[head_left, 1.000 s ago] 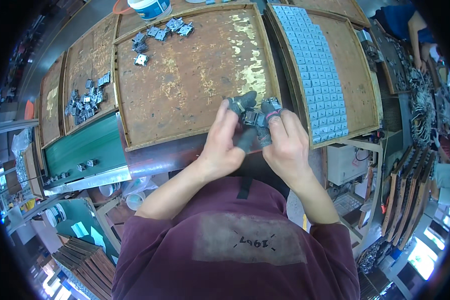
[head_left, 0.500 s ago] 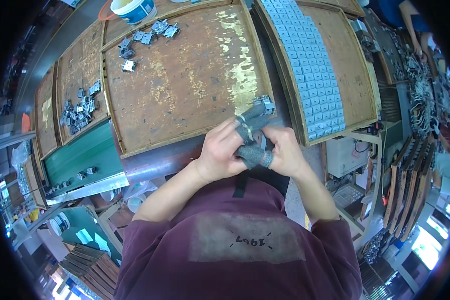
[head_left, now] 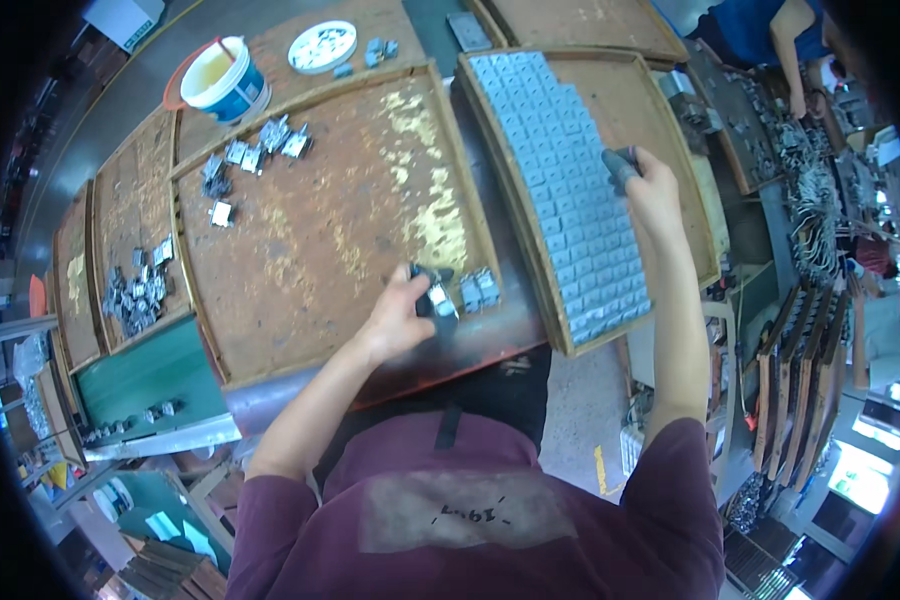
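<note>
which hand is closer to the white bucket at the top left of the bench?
Left. The left hand sits on the middle rusty tray, below and right of the white bucket. The right hand is farther right, over the tray of grey parts.

white-and-blue tub (head_left: pixel 219 82) top left, orange rim

Bucket (head_left: pixel 217 79) behind left tray (head_left: pixel 300 260)

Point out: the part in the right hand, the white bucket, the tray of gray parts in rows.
dark part in the right hand (head_left: pixel 618 165), head view, its exposed upper end.
white bucket (head_left: pixel 232 95), head view, its outer wall.
tray of gray parts in rows (head_left: pixel 697 232), head view, bare board.
</note>
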{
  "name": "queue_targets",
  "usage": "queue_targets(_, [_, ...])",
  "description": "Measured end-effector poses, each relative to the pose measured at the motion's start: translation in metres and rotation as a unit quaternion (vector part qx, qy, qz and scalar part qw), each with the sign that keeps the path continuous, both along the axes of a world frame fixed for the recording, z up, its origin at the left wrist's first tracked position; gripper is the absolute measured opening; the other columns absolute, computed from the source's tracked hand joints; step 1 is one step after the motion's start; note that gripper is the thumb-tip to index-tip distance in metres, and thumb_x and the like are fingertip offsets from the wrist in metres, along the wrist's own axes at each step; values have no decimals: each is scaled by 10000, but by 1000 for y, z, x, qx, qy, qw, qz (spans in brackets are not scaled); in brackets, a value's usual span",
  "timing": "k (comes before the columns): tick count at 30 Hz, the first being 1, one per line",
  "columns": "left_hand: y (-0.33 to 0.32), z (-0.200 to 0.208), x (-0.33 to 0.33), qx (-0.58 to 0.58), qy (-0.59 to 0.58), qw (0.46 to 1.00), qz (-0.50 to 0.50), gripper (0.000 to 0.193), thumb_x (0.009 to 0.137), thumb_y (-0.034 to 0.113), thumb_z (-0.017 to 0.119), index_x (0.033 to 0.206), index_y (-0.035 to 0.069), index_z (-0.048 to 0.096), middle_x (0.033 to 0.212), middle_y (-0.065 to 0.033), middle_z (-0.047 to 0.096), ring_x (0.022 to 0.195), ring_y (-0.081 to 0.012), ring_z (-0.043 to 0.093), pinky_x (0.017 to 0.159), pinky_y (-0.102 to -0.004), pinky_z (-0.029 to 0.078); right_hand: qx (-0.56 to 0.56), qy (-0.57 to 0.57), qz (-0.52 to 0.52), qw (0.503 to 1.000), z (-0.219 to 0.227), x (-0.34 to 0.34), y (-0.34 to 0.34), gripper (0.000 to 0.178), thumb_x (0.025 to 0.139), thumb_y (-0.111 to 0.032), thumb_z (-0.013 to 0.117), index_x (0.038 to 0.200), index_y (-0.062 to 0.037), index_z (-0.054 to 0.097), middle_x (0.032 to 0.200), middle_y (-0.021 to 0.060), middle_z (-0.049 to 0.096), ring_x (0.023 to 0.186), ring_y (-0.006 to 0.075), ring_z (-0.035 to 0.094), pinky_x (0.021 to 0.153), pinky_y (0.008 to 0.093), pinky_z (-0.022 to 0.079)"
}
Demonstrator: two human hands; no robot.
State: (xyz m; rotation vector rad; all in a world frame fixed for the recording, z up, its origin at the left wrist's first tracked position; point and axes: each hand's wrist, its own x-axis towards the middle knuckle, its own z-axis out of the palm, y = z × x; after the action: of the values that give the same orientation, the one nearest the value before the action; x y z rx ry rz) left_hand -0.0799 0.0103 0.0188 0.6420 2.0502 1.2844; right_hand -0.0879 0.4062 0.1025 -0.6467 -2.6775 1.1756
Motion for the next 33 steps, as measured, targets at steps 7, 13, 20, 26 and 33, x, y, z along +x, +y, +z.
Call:
queue_targets(7, [9,16,6,-21,-7,997,75,514,663,-45,642,1173,-14,591,1129,-213,519,1063,-362,557,891,-391,489,-67,-59,-100,991,-74,-127,49,321,875,-253,647,1121,-60,721,1073,177,712,1017,245,674,848,352,514])
queue_targets(13, [-3,23,28,-9,60,998,25,756,750,24,678,1450,78,397,1338,-222,431,1246,-414,472,1032,-424,435,-163,-52,-46,984,-85,-170,67,347,891,-222,649,1178,-35,708,1092,109,719,1035,245,648,898,383,506])
queue_targets(20, [-149,47,35,-133,292,899,297,287,748,41,693,1029,50,635,1023,-154,563,972,-363,558,802,-436,476,-319,43,-104,941,-69,-172,87,212,937,-139,610,1111,-21,640,968,89,687,805,226,671,675,374,547])
queue_targets(26, [-368,63,37,-561,74,624,539,373,837,219,576,1183,79,565,1070,-208,689,1042,-389,655,844,-492,529,-345,206,-64,914,-41,-148,33,283,966,-76,558,1244,-25,579,1092,93,665,912,224,664,710,343,556])
queue_targets(33, [-434,4,43,-387,80,713,579,368,841,135,555,1192,41,615,1084,-194,711,1027,-364,673,855,-421,535,-294,140,67,943,-9,-21,-80,312,1001,-105,561,1297,-10,594,1079,73,686,840,138,669,642,266,574])
